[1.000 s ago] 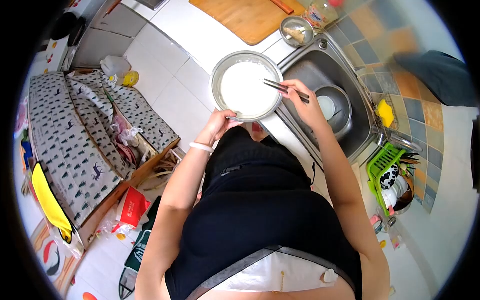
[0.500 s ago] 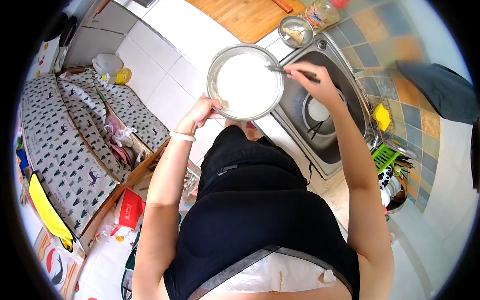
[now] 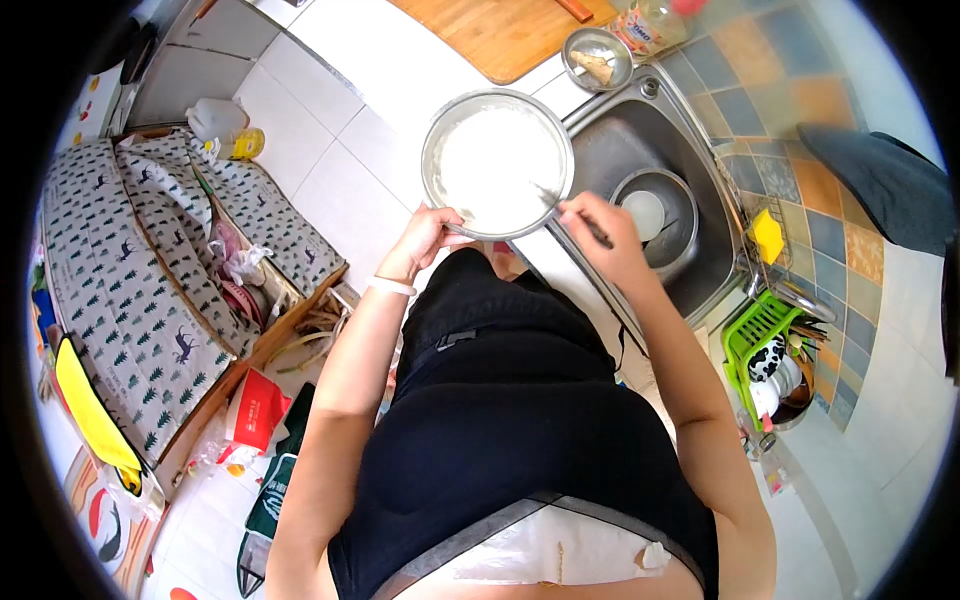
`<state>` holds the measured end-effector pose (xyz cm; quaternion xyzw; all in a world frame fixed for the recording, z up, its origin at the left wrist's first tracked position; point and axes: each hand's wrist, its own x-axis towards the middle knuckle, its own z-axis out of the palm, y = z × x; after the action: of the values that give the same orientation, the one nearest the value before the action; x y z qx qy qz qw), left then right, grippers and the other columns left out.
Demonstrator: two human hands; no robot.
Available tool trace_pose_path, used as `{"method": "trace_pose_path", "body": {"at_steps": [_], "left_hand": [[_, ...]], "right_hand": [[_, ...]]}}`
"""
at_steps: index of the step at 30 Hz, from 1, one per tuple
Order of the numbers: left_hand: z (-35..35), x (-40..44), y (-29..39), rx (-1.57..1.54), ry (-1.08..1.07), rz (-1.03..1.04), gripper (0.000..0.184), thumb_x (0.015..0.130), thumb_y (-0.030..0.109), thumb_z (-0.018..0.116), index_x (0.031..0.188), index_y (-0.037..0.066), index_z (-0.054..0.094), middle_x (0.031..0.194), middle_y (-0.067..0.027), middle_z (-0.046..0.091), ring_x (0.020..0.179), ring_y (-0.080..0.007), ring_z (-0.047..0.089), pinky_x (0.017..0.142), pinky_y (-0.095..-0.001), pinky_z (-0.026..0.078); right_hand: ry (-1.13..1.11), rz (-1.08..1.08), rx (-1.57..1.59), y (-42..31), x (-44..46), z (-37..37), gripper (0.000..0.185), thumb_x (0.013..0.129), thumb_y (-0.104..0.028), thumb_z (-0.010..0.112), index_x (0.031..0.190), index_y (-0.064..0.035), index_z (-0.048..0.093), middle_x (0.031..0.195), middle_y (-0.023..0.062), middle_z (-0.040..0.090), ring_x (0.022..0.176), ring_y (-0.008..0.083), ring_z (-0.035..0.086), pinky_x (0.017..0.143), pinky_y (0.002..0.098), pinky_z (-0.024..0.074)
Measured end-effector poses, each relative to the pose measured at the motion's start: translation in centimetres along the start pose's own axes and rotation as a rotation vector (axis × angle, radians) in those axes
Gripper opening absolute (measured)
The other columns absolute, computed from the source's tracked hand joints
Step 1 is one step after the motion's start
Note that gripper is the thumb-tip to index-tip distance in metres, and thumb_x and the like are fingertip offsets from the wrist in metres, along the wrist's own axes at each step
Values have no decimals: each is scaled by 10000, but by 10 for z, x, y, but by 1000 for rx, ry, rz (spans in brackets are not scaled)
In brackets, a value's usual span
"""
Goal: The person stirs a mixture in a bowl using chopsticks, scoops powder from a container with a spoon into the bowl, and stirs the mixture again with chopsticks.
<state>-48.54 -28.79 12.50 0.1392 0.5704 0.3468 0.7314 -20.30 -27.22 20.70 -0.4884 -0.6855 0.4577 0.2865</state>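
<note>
A round metal bowl [image 3: 430,180] with a white mixture [image 3: 495,165] inside is held up in front of my body. My left hand [image 3: 432,234] is closed on its near left rim, thumb on top. At the right rim, my right hand [image 3: 606,236] grips dark chopsticks [image 3: 598,233], whose tips reach into the white mixture at its near right side. How the fingers wrap under the bowl is hidden.
A steel sink [image 3: 630,130] at the right holds a metal basin [image 3: 690,215]. Beyond are a small metal bowl [image 3: 625,72], a wooden board [image 3: 490,50] and a bottle [image 3: 645,30]. A green rack [image 3: 750,335] stands right; a patterned cover [image 3: 150,290] lies left.
My right hand has moved toward me with the chopsticks, whose tips have gone from the bowl's upper right to its near right side. The bowl has shifted slightly right since the middle frame.
</note>
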Motion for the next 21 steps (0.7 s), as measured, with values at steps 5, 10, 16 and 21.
{"method": "trace_pose_path", "body": {"at_steps": [5, 10, 16, 21], "left_hand": [[7, 7, -10, -71, -53, -81, 309, 836, -27, 531, 1113, -163, 531, 1046, -239, 642, 917, -307, 685, 797, -364, 621], [11, 6, -12, -136, -66, -80, 291, 845, -21, 530, 1088, -181, 537, 1040, -251, 646, 914, -301, 687, 798, -353, 622], [15, 21, -39, -232, -68, -86, 296, 898, 18, 547, 1124, -173, 531, 1071, -250, 640, 967, -313, 681, 846, -354, 611], [5, 16, -36, -223, -244, -85, 480, 952, 134, 573, 1330, -91, 382, 1203, -244, 585, 1035, -323, 664, 885, -397, 599]], "right_hand": [[23, -262, 54, -7, 24, 53, 93, 919, -76, 592, 994, -20, 586, 898, 152, 657, 743, 273, 645, 658, 332, 493], [119, -97, -75, 13, 31, 7, 90, 908, -23, 578, 996, -13, 591, 872, 152, 627, 741, 259, 624, 679, 315, 483], [-50, 5, -100, -9, 2, 9, 64, 894, -53, 593, 947, -23, 573, 840, 152, 623, 688, 269, 611, 641, 324, 471], [-14, 1, 41, -1, 18, 22, 69, 899, -76, 611, 940, -30, 578, 738, 123, 624, 625, 217, 595, 612, 305, 456]]}}
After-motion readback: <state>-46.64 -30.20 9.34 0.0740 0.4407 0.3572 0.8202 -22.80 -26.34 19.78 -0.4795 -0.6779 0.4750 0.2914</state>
